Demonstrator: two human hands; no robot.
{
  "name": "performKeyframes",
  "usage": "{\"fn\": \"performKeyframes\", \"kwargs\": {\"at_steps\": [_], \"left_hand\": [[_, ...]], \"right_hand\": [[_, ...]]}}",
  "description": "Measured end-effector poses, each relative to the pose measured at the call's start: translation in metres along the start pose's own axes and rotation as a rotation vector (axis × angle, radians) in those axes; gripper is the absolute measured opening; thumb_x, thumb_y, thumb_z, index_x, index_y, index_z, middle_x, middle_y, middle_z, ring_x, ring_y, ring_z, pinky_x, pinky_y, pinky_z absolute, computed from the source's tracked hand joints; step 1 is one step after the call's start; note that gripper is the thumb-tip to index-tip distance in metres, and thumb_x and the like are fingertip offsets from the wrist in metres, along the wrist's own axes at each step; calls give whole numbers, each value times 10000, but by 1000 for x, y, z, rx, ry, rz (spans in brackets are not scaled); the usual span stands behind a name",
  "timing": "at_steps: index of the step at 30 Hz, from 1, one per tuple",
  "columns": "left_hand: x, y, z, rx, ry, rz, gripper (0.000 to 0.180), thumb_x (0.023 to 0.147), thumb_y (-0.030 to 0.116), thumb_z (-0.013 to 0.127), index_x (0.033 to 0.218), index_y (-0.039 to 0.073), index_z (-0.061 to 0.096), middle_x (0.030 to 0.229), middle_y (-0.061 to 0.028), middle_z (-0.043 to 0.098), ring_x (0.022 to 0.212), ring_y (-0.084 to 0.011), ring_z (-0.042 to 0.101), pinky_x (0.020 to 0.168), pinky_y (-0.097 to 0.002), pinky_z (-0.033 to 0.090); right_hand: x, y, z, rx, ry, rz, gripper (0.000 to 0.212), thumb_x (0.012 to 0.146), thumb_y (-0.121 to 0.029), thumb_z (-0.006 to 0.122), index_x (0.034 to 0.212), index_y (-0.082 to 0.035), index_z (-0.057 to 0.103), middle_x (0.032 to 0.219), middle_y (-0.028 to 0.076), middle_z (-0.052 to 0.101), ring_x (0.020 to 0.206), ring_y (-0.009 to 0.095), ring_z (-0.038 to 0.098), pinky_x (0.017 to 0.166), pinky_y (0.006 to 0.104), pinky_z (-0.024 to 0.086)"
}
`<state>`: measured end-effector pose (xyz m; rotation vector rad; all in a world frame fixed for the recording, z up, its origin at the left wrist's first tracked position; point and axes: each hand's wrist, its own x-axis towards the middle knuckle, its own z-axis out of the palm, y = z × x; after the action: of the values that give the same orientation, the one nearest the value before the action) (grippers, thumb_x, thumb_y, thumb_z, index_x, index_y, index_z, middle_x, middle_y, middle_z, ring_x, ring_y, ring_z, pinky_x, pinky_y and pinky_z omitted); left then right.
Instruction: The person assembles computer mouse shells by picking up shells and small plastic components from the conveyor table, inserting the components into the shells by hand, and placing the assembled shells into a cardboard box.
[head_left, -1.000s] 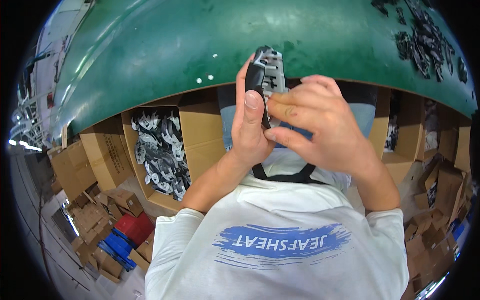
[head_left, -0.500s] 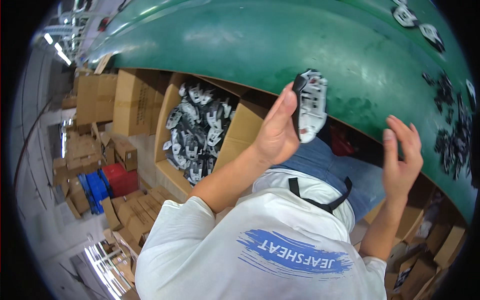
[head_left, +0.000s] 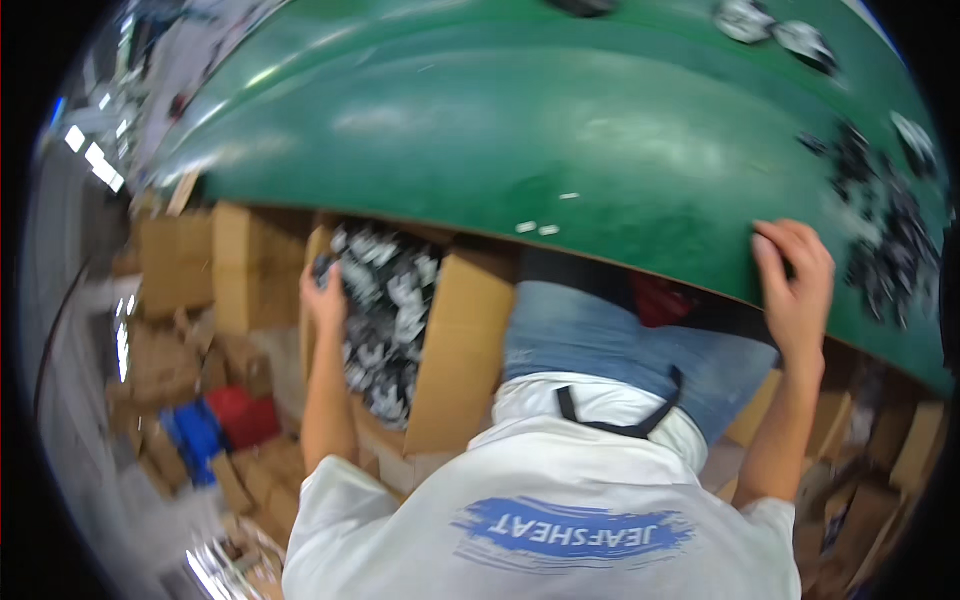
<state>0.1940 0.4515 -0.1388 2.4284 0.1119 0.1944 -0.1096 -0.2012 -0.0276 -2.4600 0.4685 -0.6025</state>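
My left hand (head_left: 326,298) is at the left side of an open cardboard box (head_left: 458,340), closed around a plastic part (head_left: 322,266). Only a dark piece of that part shows above the fingers, and it is blurred. Inside the box lies a heap of black-and-white plastic parts (head_left: 385,320). At the front edge of the green table (head_left: 430,150), my right hand (head_left: 800,285) has its fingers curled in, thumb and fingertips close together. Whatever is between them, if anything, cannot be made out.
Three small white pieces (head_left: 538,229) lie near the table's front edge. Several small black parts (head_left: 895,250) are heaped at the right, with two white-and-black parts (head_left: 775,35) farther back. Cardboard cartons (head_left: 180,265), a blue crate (head_left: 195,440) and a red crate (head_left: 243,415) stand left.
My left hand has moved left with the plastic part, from the table's edge to the box. The right hand's fingers have curled in at the table edge. The view has shifted.
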Motion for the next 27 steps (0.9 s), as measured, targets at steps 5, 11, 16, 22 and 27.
{"fn": "performKeyframes", "kwargs": {"at_steps": [5,11,16,22,27], "left_hand": [[61,13,33,339,402,-92,614,961,396,776,1426,20,636,1368,-305,660,1254,-450,654,1067,-529,523],[79,249,119,-400,204,490,424,1061,154,671,1443,-14,595,1450,-144,586,1321,-251,572,1144,-390,457],[71,398,245,-704,-212,477,361,1032,209,721,1351,46,680,1224,-78,646,1145,-181,609,1027,-327,490],[74,498,315,-222,-259,201,1010,839,707,770,1525,11,516,1521,-265,481,1410,-400,503,1166,-476,440],[76,531,312,137,-436,369,1021,816,647,763,1577,29,478,1618,-281,363,1458,-416,459,1180,-523,440]], "right_hand": [[21,5,-6,13,-5,153,150,959,-183,754,1042,-63,784,912,63,736,771,245,684,783,384,512],[52,54,-23,-368,338,249,232,966,-306,767,1091,-110,779,869,47,718,786,258,688,759,435,502],[83,78,-15,-589,339,199,279,997,-378,719,1117,-133,780,919,56,732,878,301,711,796,485,507],[82,67,-15,-226,234,171,199,974,-207,748,1121,-77,780,958,100,752,856,300,709,788,423,546],[65,54,-15,-116,192,196,220,972,-175,759,1165,-72,780,1057,111,780,908,270,746,816,372,575]]}}
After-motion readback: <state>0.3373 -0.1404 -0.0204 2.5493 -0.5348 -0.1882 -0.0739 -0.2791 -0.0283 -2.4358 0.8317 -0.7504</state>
